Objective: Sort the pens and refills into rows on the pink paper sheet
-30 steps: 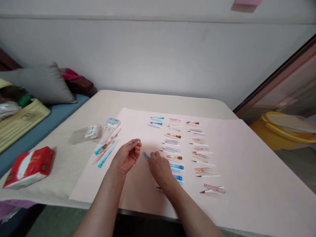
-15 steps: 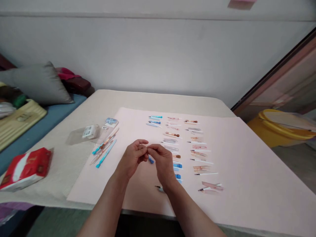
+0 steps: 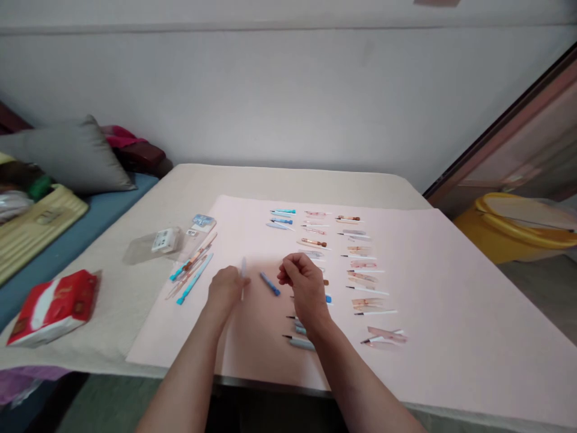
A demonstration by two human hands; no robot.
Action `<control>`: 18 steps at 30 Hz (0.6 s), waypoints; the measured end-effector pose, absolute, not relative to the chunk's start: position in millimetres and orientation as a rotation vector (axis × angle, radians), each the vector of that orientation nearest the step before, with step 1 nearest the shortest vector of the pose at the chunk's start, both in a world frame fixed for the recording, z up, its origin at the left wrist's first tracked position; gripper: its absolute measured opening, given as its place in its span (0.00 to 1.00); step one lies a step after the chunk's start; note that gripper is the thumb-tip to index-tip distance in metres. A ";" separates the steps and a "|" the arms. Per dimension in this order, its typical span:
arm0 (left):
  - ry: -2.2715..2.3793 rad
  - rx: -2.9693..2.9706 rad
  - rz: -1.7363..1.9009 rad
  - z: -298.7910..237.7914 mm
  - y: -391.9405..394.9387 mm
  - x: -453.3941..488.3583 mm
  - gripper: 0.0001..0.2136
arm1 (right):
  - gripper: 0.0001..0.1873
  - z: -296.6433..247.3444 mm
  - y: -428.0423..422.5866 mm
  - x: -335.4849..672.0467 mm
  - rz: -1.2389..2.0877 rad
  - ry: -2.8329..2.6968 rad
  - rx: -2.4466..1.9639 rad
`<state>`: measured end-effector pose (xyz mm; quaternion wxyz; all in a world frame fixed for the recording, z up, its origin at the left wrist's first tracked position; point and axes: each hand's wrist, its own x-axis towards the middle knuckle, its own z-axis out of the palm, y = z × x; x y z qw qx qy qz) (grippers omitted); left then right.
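My left hand (image 3: 225,290) is closed round a thin clear pen tube (image 3: 243,275) that points up and away, just above the pink paper sheet (image 3: 451,300). My right hand (image 3: 304,281) hovers beside it with fingers curled in a pinch; what it holds, if anything, is too small to make out. A small blue pen part (image 3: 269,284) lies on the sheet between the two hands. Rows of pen parts (image 3: 356,264) run in columns to the right of my right hand.
Several whole pens (image 3: 193,267) lie at the sheet's left edge beside a clear plastic packet (image 3: 155,243). A red tissue pack (image 3: 51,307) sits at the table's left corner. A grey cushion (image 3: 72,153) and a yellow tub (image 3: 518,225) flank the table.
The hands, joined half a second ago, have parted: the left moved left and down with the clear tube, the right stayed near the rows, and the blue part now lies between them.
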<state>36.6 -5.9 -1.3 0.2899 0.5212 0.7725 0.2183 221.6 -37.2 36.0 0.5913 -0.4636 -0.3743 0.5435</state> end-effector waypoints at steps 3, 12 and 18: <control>2.026 1.322 0.638 -9.6 -3.2 49.9 0.13 | 0.08 37.4 -39.3 222.1 1.313 -0.867 -1.072; 1.349 0.760 1.124 35.8 1.0 61.3 0.07 | 0.08 41.5 -44.1 217.1 1.684 -0.687 -0.837; 1.056 0.428 1.259 54.0 -3.9 78.8 0.03 | 0.09 48.0 -48.0 205.9 1.737 -0.547 -0.742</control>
